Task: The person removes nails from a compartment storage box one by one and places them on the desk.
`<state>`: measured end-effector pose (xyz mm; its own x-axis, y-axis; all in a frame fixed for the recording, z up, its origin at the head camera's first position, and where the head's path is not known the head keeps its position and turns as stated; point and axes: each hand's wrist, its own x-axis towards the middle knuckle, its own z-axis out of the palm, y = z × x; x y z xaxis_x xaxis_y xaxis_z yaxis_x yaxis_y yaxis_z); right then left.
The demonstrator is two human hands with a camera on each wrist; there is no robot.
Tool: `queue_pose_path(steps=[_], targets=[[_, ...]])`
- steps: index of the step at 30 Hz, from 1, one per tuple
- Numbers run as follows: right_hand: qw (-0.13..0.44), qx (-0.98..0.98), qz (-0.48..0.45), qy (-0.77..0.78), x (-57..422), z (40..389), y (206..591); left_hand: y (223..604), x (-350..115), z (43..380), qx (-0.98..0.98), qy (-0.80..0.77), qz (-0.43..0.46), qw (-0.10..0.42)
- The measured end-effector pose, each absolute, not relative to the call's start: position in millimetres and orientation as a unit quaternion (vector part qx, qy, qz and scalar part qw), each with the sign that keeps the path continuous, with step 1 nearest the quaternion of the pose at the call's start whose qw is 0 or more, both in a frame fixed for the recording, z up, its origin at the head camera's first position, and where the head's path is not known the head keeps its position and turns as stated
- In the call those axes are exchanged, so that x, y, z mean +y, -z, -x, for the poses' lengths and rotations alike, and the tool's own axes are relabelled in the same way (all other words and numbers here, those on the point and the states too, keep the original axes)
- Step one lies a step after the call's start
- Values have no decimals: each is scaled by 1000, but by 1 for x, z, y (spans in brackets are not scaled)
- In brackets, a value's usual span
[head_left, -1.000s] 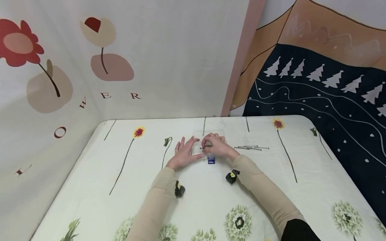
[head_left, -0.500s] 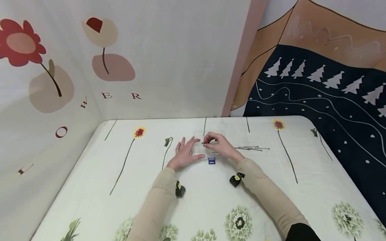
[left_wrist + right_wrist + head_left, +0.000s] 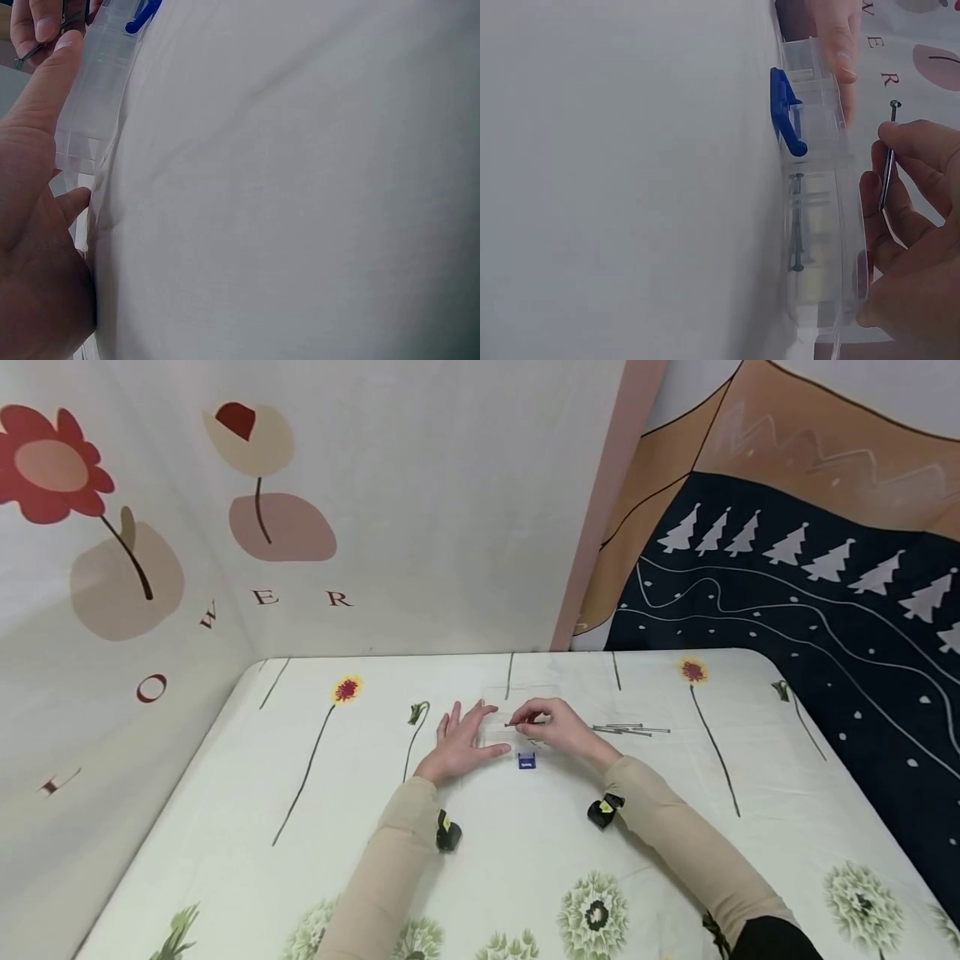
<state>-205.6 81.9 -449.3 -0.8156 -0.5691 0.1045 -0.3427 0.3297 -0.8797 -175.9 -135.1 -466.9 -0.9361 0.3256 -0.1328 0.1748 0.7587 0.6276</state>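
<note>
Right hand shifted slightly rightward over clear box; long nail still pinched in fingertips above box, so not yet let go. Left hand unmoved, fingers spread at box's left end. Nails inside; loose nails right of box.

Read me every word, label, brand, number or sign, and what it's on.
"L O W E R" on the white wall cloth; the "L" appears skewed.
Blue latch on the clear plastic box: white marking, too small to read.
Yellow stickers on the black wrist cameras: any print too small to read.
</note>
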Motion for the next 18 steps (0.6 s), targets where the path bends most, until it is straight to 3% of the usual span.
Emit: queue_pose_path(steps=[18], targets=[[110,841,280,449,114,208,444,466,-135,175,929,-325,-136,114]])
